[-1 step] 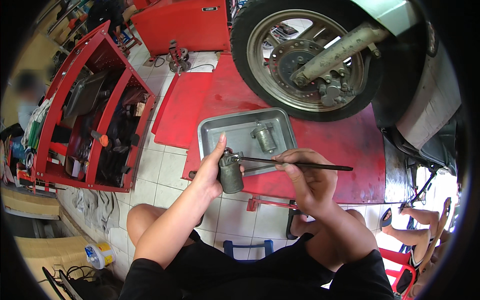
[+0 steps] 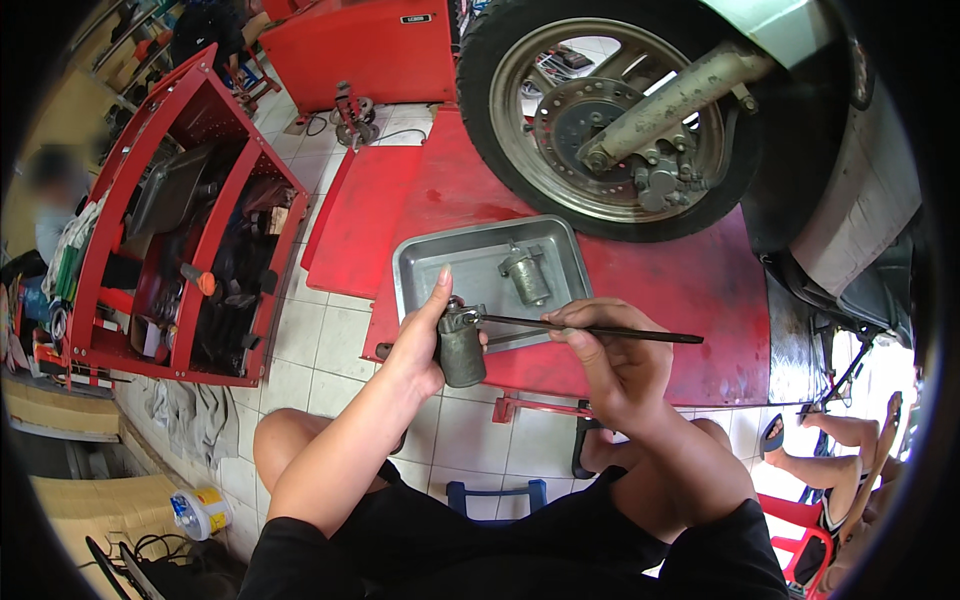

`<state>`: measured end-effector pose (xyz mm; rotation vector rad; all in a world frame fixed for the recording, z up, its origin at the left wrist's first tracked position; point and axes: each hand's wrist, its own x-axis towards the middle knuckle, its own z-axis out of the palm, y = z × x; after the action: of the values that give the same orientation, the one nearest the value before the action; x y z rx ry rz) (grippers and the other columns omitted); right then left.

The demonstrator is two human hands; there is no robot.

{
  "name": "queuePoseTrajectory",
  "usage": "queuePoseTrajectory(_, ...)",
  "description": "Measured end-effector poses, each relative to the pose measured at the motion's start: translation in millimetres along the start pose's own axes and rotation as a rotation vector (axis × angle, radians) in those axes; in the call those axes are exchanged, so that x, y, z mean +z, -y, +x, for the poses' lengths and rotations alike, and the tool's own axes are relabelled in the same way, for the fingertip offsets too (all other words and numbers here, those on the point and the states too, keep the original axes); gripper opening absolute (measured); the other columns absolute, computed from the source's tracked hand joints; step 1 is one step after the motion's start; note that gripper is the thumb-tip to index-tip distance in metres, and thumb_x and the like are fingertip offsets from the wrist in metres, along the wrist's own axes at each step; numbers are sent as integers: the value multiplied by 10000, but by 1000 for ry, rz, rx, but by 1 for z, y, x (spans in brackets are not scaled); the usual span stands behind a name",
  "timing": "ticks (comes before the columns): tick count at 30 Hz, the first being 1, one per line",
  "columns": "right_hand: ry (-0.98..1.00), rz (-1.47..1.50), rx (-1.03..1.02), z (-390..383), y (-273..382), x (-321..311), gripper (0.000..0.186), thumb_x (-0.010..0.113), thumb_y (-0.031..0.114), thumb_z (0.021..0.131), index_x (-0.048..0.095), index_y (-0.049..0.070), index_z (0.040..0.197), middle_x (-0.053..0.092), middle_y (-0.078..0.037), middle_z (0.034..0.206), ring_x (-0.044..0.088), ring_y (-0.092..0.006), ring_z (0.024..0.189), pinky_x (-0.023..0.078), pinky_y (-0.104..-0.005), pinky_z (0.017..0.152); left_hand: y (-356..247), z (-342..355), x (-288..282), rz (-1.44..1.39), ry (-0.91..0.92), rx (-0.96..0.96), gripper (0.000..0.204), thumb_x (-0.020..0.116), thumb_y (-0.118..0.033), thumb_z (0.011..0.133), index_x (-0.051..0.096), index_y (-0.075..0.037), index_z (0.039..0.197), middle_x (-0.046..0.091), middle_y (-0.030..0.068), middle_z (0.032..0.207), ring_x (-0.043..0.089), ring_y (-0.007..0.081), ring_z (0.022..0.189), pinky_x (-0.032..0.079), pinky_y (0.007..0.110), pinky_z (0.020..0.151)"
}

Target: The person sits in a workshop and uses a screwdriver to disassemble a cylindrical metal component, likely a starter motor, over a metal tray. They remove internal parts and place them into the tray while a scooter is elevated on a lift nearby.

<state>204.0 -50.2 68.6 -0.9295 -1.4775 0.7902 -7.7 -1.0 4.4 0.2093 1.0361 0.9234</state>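
My left hand (image 2: 415,352) is wrapped round a grey cylindrical starter motor (image 2: 463,358), thumb pointing up beside its top end. In my right hand (image 2: 628,368) a long, slim, dark rod-shaped tool (image 2: 650,334) is pinched between thumb and fingers. It lies almost level, and its thin left end meets the upper part of the motor; the exact contact is too small to make out. Just beyond my hands is a grey metal tray (image 2: 408,268). A second, similar starter motor (image 2: 527,278) lies inside it, slightly tilted.
The tray rests on a red platform (image 2: 680,290), where a motorcycle's front wheel (image 2: 490,130) stands behind it. At left is a red tool cart (image 2: 225,190) with an orange-ended tool (image 2: 205,283). Blue stool edges (image 2: 538,490) show between my legs. Another person's legs (image 2: 830,470) are at right.
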Motion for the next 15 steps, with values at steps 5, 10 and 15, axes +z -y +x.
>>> queuePoseTrajectory(5, 93, -37, -49, -2, -5, -14, 144, 612, -103, 848, 643, -46, 976, 697, -167, 956, 697, -281, 914, 554, -345, 811, 7, 3, 10, 152, -27, 76, 596, 705, -578, 819, 510, -26, 931, 614, 122, 739, 636, 248, 566, 541, 366, 526)
queuePoseTrajectory(10, 128, 0, 8, -8, -6, -25, 163, 570, -129, 859, 641, -49, 982, 697, -172, 966, 698, -285, 940, 554, -348, 841, 15, 8, 16, 255, -16, -6, 578, 697, -585, 822, 516, -45, 919, 619, 122, 730, 645, 257, 580, 548, 390, 533)
queuePoseTrajectory(15, 74, 63, 22, -15, -13, -35, 156, 551, -122, 884, 640, -59, 995, 698, -172, 977, 697, -270, 952, 557, -340, 851, 19, 10, 27, 245, -15, -42, 583, 700, -590, 815, 521, -43, 912, 626, 129, 738, 645, 260, 577, 549, 389, 530)
